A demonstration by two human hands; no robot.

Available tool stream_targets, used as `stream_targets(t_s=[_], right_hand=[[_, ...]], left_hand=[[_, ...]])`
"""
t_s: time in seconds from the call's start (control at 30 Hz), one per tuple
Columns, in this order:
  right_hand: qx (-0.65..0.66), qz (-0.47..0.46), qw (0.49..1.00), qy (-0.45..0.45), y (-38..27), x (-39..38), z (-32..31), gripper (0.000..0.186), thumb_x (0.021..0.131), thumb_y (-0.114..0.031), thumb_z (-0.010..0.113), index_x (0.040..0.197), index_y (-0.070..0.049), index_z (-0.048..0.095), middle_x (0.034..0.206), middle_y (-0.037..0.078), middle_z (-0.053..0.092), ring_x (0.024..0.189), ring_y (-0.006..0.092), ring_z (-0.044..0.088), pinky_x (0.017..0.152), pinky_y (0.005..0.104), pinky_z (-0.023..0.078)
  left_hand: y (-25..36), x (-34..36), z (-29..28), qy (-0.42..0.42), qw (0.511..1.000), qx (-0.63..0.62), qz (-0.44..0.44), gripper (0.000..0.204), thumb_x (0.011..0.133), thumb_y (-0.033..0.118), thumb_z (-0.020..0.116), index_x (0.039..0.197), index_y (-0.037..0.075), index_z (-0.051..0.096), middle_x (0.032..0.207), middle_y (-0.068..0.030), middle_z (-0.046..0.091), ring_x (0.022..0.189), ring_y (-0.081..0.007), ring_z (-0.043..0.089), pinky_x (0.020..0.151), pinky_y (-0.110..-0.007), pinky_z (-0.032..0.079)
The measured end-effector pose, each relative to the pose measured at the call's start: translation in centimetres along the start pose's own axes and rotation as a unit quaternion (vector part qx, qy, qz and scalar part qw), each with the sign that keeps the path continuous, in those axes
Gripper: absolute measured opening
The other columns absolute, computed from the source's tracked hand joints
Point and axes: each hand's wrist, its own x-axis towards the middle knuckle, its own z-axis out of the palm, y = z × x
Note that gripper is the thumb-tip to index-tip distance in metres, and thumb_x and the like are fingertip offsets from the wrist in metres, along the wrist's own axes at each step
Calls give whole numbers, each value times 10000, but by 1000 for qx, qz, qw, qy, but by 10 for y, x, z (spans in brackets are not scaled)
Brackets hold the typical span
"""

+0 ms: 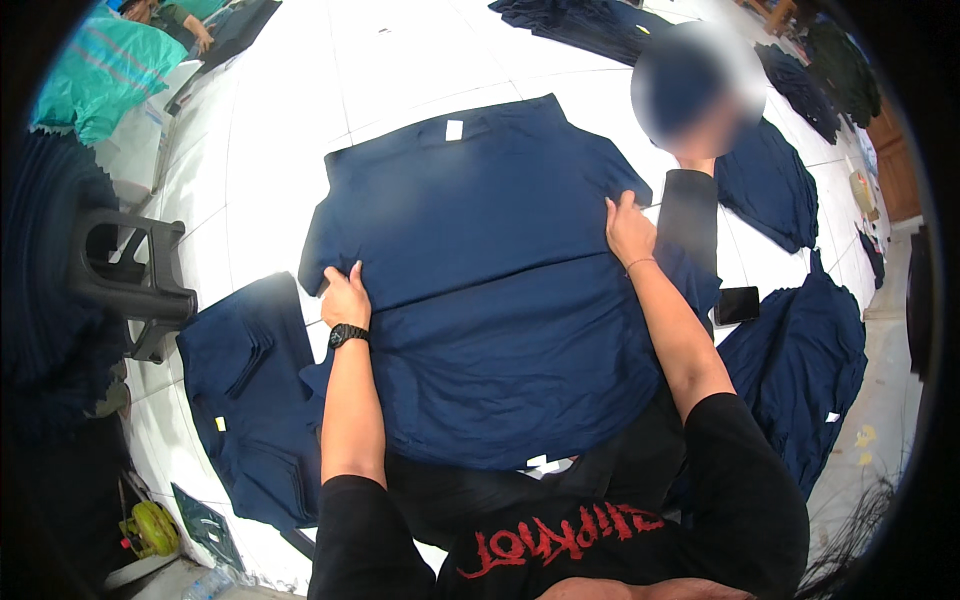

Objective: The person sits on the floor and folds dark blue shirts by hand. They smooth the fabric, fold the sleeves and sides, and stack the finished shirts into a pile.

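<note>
A navy short-sleeved shirt (470, 215) lies spread out in front of me, its white neck label facing up at the far end. My left hand (347, 298), with a black watch on the wrist, is closed on the shirt's left side by the sleeve. Opposite it, my right hand (631, 232) pinches the edge near the right sleeve. A crease runs across the cloth between my hands. Below it, loose navy fabric (510, 370) drapes wrinkled toward my lap; whether it belongs to the same shirt I cannot tell.
Folded navy garments (255, 400) lie at my left, near a dark plastic stool (150, 270). On the right are a black phone (738, 304) and a crumpled navy garment (805, 360). Another person (697, 165) sits beyond, by a dark strip (688, 215). A green bag (105, 75) stands far left.
</note>
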Motion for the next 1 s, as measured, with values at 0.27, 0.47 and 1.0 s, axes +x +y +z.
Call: stream_targets(t_s=[0.27,0.47,1.0], right_hand=[[231,-315,917,76,-104,2,-39,260,983,-282,741,1089,-45,741,1279,167,709,1245,369,642,1037,492,519],[164,-351,922,2,-137,-55,17,474,1107,-408,541,1520,-196,634,1709,133,426,1615,367,325,1305,573,267],[73,-237,966,-71,-29,-30,2,778,1049,-638,536,1687,-210,416,1788,148,271,1658,405,191,1343,556,171]], left_hand=[[93,-15,-33,118,921,-104,356,323,1014,251,725,1265,52,682,1304,-154,695,1244,-370,642,1024,-495,479],[122,-72,33,-37,908,-24,417,813,1017,660,577,1673,199,445,1772,-182,309,1649,-420,228,1291,-689,139],[110,-64,21,-139,925,-3,355,959,990,787,522,1730,212,322,1817,-199,154,1680,-427,84,1321,-639,57]])
